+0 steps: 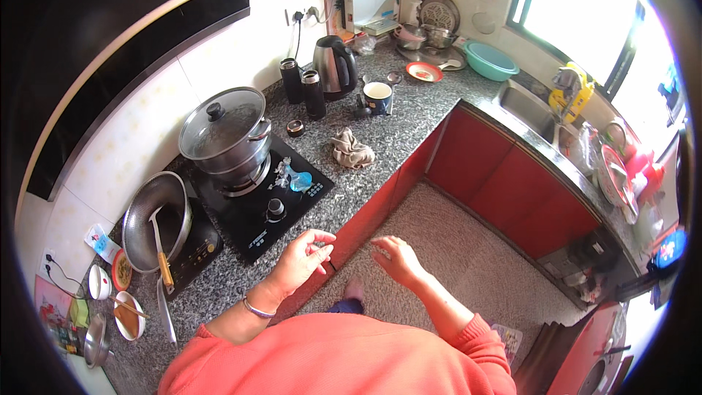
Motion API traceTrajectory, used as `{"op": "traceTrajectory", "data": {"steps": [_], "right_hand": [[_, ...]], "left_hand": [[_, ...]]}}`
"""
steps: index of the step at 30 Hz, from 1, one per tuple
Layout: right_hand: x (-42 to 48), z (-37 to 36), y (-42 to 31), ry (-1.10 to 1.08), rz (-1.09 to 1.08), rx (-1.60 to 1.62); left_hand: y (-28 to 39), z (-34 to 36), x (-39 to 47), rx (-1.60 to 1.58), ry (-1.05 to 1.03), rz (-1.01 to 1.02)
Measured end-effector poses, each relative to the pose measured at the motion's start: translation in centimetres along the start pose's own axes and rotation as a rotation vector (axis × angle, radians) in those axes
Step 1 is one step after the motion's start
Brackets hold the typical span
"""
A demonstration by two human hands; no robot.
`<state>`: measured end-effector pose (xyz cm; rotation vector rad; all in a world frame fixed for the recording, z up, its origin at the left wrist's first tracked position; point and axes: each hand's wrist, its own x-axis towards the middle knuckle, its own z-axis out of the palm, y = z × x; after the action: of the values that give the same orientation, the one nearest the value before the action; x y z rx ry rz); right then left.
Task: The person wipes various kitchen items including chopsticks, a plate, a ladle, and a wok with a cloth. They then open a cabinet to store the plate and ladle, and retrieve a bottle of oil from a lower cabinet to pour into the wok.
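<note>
My left hand [301, 260], with a bracelet at its wrist, hovers near the front edge of the granite counter, fingers apart and holding nothing. Over the floor to its right is my right hand [399, 260], also empty with its fingers spread. Beyond the left hand lies a black glass gas hob [258, 230] bearing a lidded steel steamer pot [230, 148] and a blue plastic piece with crumpled wrap [299, 180]. A crumpled beige cloth [352, 149] rests on the counter ahead. At the left, a wok [159, 225] with a wooden-handled spatula [163, 263] sits on an induction cooker [205, 249].
Behind the cloth stand a mug [378, 100], black flasks [313, 96] and an electric kettle [332, 68]. A teal basin [491, 60] is beside the sink [526, 107]. Bowls [130, 315] and a cleaver-like utensil [165, 315] lie at left. Red cabinets [493, 181] border the floor.
</note>
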<state>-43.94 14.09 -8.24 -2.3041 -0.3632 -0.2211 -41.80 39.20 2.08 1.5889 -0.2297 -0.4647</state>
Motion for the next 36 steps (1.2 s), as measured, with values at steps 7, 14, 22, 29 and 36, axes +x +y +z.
{"op": "traceTrajectory", "data": {"steps": [7,14,22,29,36], "right_hand": [[18.6,-2.8,4.8,-0.17,-0.197,-0.2],[30.8,1.1,10.5,-0.338,-0.304,-0.333],[29.2,-3.2,18.7,-0.321,-0.595,-0.175],[34.5,-14.2,34.1,-0.157,-0.521,-0.318],[43.3,-17.4,42.4,-0.102,-0.292,-0.462]], "left_hand": [[-2.0,0.0,12.3,-0.152,0.121,-0.021],[0.9,-1.1,22.0,-0.163,0.184,-0.026],[1.3,0.1,29.9,-0.184,0.274,-0.103],[-1.6,4.7,41.0,-0.233,0.352,-0.14],[-0.8,9.3,50.4,-0.509,0.601,-0.322]]}}
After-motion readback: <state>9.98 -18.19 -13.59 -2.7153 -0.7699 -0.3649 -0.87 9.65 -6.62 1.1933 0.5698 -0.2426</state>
